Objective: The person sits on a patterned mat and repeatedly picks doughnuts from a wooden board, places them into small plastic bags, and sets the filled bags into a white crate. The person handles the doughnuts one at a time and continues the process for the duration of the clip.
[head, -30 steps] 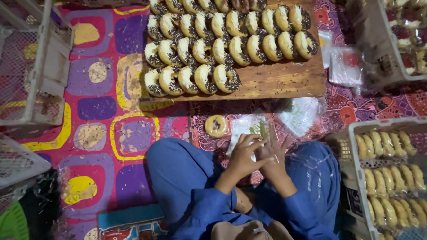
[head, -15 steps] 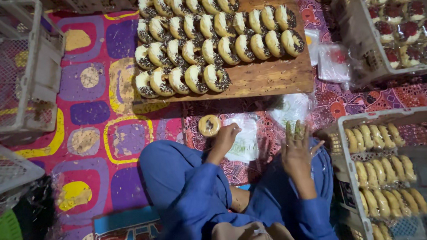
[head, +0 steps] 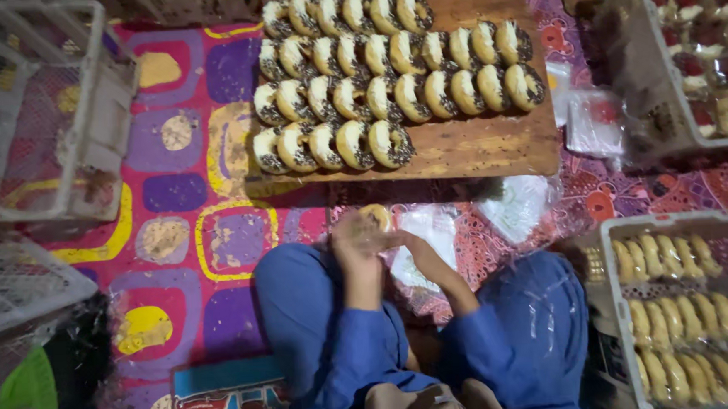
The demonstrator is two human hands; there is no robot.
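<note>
Both my hands meet over my lap: left hand (head: 358, 250) fingers closed around a doughnut (head: 375, 218), right hand (head: 412, 248) fingers pinching its clear wrapper beside them. Best, I judge, to hold it level above the plastic bags (head: 432, 238).

place: home bakery floor | doughnuts (head: 391, 79) on board (head: 494, 144) (crates (head: 607, 241) around)

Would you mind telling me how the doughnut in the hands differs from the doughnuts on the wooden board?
The doughnut in the hands is single, held above the lap, and looks plain pale. The doughnuts on the wooden board stand in overlapping rows, dark-sprinkled. Both are ring-shaped. The left hand and right hand meet around it.
</note>
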